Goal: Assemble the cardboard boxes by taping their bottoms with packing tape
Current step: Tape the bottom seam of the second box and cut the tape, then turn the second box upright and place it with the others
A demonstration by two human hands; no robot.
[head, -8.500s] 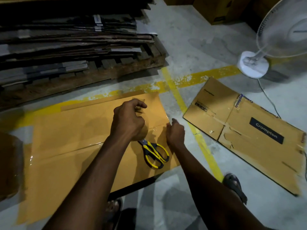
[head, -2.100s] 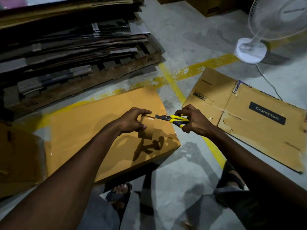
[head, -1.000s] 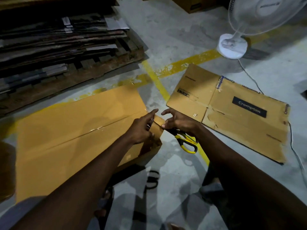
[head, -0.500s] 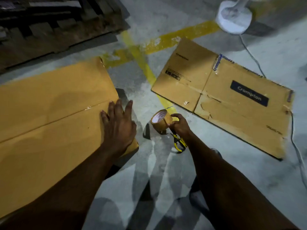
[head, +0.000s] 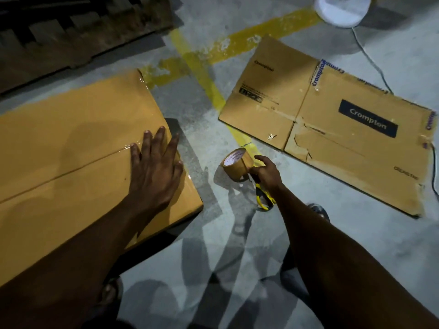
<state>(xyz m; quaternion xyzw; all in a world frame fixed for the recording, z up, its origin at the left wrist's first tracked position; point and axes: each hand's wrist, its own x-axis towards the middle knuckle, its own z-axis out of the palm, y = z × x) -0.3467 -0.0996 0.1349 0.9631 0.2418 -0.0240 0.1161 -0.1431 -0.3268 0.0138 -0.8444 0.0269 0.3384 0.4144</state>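
Observation:
A large cardboard box (head: 71,143) lies bottom-up at the left, with shiny clear tape along its centre seam. My left hand (head: 155,167) presses flat on the seam near the box's right end, fingers spread. My right hand (head: 264,174) holds a roll of brown packing tape (head: 237,165) just above the floor, to the right of the box. The same hand also grips yellow-handled scissors (head: 263,198), whose handles hang below the palm.
A flattened Crompton carton (head: 332,129) lies on the concrete floor at the right. A white fan base (head: 342,8) and its cord (head: 370,60) are at the top right. A wooden pallet (head: 78,39) sits at the top left. Yellow floor lines (head: 202,67) cross between.
The tape was cut with the scissors. My left hand then moved flat onto the box seam, and my right hand carried the roll and scissors down to the right of the box.

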